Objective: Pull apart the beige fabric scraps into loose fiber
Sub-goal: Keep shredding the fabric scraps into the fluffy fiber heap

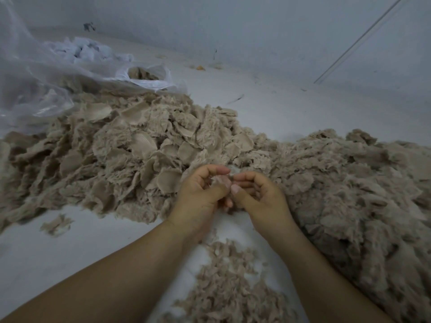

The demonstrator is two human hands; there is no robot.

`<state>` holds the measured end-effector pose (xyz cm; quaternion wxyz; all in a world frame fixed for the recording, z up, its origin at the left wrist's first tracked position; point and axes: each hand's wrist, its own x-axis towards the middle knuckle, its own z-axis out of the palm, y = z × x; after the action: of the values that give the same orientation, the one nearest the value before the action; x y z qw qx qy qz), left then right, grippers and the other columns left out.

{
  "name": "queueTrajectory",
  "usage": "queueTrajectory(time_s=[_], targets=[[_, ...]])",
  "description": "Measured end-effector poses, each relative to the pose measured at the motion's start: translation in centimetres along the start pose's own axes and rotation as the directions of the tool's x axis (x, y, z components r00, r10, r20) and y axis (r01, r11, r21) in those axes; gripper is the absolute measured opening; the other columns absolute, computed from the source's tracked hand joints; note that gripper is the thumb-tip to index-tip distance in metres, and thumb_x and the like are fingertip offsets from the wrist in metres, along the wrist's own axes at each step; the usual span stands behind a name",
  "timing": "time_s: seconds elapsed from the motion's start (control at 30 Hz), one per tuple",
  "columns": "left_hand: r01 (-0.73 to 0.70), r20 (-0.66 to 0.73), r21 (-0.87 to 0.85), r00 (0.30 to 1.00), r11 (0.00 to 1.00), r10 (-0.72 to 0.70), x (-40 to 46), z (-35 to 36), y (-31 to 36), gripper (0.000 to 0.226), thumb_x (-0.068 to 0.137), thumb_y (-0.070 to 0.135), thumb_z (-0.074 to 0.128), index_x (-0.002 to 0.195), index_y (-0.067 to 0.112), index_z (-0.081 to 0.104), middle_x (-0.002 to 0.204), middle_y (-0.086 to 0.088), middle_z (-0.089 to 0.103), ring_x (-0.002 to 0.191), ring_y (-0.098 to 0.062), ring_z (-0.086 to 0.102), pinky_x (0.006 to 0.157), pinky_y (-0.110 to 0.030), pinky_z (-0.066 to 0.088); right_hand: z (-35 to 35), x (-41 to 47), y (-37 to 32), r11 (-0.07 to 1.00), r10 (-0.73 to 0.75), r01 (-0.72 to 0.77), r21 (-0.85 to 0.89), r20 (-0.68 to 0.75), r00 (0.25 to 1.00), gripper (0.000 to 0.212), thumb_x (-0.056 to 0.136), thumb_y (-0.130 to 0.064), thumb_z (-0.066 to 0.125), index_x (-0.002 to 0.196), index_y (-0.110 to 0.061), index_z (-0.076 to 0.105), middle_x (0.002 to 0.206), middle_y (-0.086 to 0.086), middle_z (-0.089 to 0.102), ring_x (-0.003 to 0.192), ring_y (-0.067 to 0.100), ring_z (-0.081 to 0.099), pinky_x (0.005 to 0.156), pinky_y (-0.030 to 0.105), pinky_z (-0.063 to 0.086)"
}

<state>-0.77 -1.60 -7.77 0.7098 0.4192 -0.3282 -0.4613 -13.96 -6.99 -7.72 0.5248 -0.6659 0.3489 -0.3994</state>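
Note:
A wide heap of beige fabric scraps [130,145] covers the left and middle of the white floor, with flat rounded pieces among fluffy ones. Fluffier beige fiber [354,197] is piled at the right. My left hand [200,194] and my right hand [258,197] meet in front of the heap, fingers curled, pinching one small beige scrap [221,181] between them. The scrap is blurred and partly hidden by my fingers. More loose fiber [224,283] lies between my forearms.
A clear plastic bag [46,73] lies at the back left, with beige scraps in its mouth and white material [84,48] behind it. A small tuft [57,224] sits alone on the floor at the left. Grey walls close off the back.

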Motion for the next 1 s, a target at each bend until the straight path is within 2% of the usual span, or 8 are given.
queueTrajectory(time_s=[0.17,0.23,0.3,0.4,0.6,0.77,0.9,1.0], targets=[[-0.005,-0.037,0.002,0.999,1.0,0.005,0.2,-0.1,-0.2,0.043,0.065,-0.007,0.061,0.107,0.003,0.061,0.081,-0.014,0.059,0.051,-0.023,0.053,0.055,-0.035,0.048,-0.1,-0.2,-0.2,0.999,-0.031,0.031,-0.032,0.008,0.999,0.017,0.091,-0.011,0.068,0.084,-0.025,0.069,0.076,0.0,0.073,0.07,0.023,0.07,0.064,0.032,0.058],[-0.014,-0.055,-0.001,0.998,1.0,0.013,0.3,-0.2,-0.2,0.033,0.073,-0.009,0.063,0.104,0.001,0.06,0.071,-0.013,0.058,0.047,-0.022,0.052,0.05,-0.031,0.047,-0.2,-0.2,-0.2,0.999,-0.014,0.012,-0.043,-0.037,0.999,0.015,0.092,-0.014,0.068,0.082,-0.025,0.069,0.076,0.002,0.072,0.07,0.031,0.065,0.065,0.042,0.058],[-0.018,-0.058,0.005,0.998,1.0,0.018,0.4,-0.3,-0.4,0.01,0.087,-0.006,0.062,0.092,0.002,0.061,0.057,-0.009,0.055,0.04,-0.021,0.049,0.043,-0.026,0.042,-0.2,-0.1,-0.1,1.0,-0.005,0.003,-0.026,-0.076,0.997,0.014,0.093,-0.014,0.066,0.081,-0.021,0.069,0.068,-0.004,0.066,0.057,0.019,0.056,0.056,0.034,0.051],[-0.026,-0.039,0.05,0.999,0.998,0.028,0.4,-0.4,-0.6,0.013,0.092,0.008,0.062,0.079,0.01,0.064,0.048,-0.012,0.051,0.035,-0.021,0.045,0.039,-0.022,0.036,-0.1,0.0,-0.4,1.0,0.009,-0.009,-0.001,-0.108,0.994,0.014,0.096,-0.015,0.062,0.084,-0.013,0.068,0.065,-0.006,0.061,0.057,0.009,0.052,0.057,0.027,0.045],[-0.013,0.111,0.22,0.994,0.975,-0.012,0.1,0.0,-0.7,0.011,0.081,0.01,0.074,0.083,0.015,0.065,0.056,-0.014,0.059,0.042,-0.021,0.055,0.042,-0.026,0.045,-0.1,-0.3,-0.9,0.999,-0.017,0.019,0.028,-0.082,0.996,0.024,0.099,-0.015,0.056,0.082,-0.001,0.066,0.076,0.021,0.069,0.075,0.043,0.066,0.072,0.056,0.056],[0.005,0.122,0.29,0.992,0.957,-0.042,0.2,-0.2,-0.3,0.027,0.074,-0.012,0.07,0.083,0.013,0.064,0.064,-0.008,0.064,0.045,-0.017,0.054,0.042,-0.024,0.044,-0.1,-0.3,-0.8,0.998,0.041,-0.031,0.057,-0.196,0.98,0.017,0.095,-0.014,0.064,0.081,-0.008,0.072,0.07,0.009,0.073,0.062,0.023,0.069,0.058,0.038,0.059],[0.041,0.162,0.257,0.983,0.966,-0.085,0.1,0.0,0.3,0.016,0.074,0.007,0.069,0.089,0.01,0.066,0.073,-0.017,0.065,0.058,-0.025,0.058,0.049,-0.029,0.047,-0.1,-0.4,-1.0,0.993,0.061,-0.039,0.115,-0.191,0.98,0.016,0.094,-0.013,0.064,0.083,-0.007,0.074,0.069,0.013,0.073,0.062,0.027,0.07,0.058,0.038,0.059],[0.076,0.124,0.263,0.986,0.962,-0.112,0.1,0.2,0.3,0.012,0.087,0.015,0.071,0.091,0.006,0.064,0.073,-0.029,0.062,0.052,-0.027,0.055,0.044,-0.028,0.046,-0.1,-0.5,-1.1,0.991,0.058,-0.033,0.133,-0.185,0.981,0.016,0.094,-0.015,0.065,0.088,-0.003,0.074,0.072,0.016,0.073,0.065,0.031,0.071,0.058,0.039,0.059]])
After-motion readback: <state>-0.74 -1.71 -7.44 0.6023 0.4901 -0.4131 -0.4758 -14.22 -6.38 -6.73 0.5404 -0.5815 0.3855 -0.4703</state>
